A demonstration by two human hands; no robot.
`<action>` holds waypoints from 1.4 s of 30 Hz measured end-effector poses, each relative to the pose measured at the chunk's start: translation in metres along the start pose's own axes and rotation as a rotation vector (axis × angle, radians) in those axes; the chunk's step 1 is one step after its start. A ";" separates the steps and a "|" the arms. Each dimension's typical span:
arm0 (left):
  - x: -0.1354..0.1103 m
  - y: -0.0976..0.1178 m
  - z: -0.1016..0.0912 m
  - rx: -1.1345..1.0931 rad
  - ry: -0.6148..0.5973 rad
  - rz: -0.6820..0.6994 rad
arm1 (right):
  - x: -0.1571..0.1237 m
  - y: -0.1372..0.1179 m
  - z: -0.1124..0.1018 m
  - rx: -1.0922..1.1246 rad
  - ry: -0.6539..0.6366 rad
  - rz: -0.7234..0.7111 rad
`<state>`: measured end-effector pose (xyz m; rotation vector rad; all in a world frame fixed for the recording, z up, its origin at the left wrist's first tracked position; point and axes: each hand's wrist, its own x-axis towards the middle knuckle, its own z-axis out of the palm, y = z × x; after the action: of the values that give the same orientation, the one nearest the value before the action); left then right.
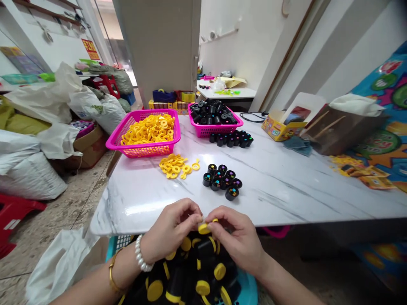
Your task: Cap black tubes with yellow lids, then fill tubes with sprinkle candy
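Pinching one small yellow plastic disc (204, 228) from both sides: left hand (171, 233) and right hand (237, 237) both closed on it, fingertips meeting, neither nearer. Disc lies between them, just off the tabletop's (286, 186) near edge, above the blue plastic basket (251, 292) of yellow-capped black cylinders (206, 250).

A bracelet of white beads (141, 255) circles the wrist of the left hand (173, 232), with a thin gold bangle (112, 273) further up the same arm. Both forearms are uncovered.
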<state>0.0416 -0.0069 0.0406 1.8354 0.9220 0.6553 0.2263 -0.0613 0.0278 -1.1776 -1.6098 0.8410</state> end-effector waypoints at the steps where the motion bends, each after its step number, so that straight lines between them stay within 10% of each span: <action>1: 0.010 -0.002 0.000 0.007 0.024 0.002 | -0.002 0.001 -0.004 -0.010 0.034 0.024; 10: 0.108 -0.018 0.003 0.384 0.222 0.114 | -0.020 0.030 -0.034 -0.245 0.219 0.108; 21: -0.003 -0.021 -0.004 0.378 0.240 0.055 | 0.010 0.004 -0.023 0.097 0.004 0.203; 28: -0.005 -0.031 0.008 0.356 0.326 0.154 | 0.054 -0.009 0.016 0.185 -0.097 0.361; 42: -0.009 -0.022 -0.002 0.379 0.233 0.101 | 0.053 -0.008 0.021 0.169 -0.090 0.559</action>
<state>0.0283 -0.0073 0.0204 2.1839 1.1748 0.8121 0.1990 -0.0131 0.0431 -1.5079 -1.2548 1.3715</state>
